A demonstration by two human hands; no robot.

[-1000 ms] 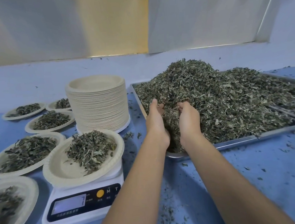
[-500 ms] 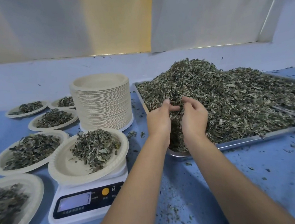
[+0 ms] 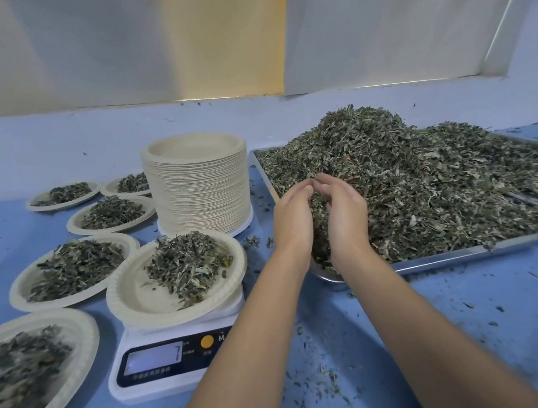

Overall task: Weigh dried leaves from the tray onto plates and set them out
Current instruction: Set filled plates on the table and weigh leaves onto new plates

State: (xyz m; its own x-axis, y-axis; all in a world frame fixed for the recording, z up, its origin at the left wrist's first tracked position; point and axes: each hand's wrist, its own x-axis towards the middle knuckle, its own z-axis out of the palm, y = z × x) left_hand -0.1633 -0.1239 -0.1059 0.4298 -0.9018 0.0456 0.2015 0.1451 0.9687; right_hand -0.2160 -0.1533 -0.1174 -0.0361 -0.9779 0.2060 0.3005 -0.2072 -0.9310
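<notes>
**Head view: both hands cupped around a scoop of dried leaves at the tray's near corner**

Head camera looks down on a blue tabletop (image 3: 467, 333) scattered with leaf crumbs. Both bare forearms reach forward to the near left corner of a shallow rectangular steel tray (image 3: 461, 255), which is heaped with a mound of dried grey-green leaves (image 3: 422, 184). The left hand (image 3: 293, 214) and the right hand (image 3: 346, 211) stand side by side, palms facing each other, curled into one cup. Their fingertips (image 3: 308, 188) meet at the top, and a clump of the same leaves shows in the gap between the palms. The hands are thus closed loosely around that clump, not clenched, and they sit over the edge of the pile.

Left of the arms stands a white digital kitchen scale (image 3: 164, 366) with a dark front panel, its display showing a single 7. On it rests a round cream paper plate (image 3: 132, 297) carrying a small heap of leaves toward its far right side. Behind the scale rises a tall stack of empty cream paper plates (image 3: 200, 190), just beside the tray. Five filled cream plates (image 3: 75, 269) lie spread out on the table to the left, each with its own portion of leaves, the nearest one cut off by the frame's edge.
</notes>
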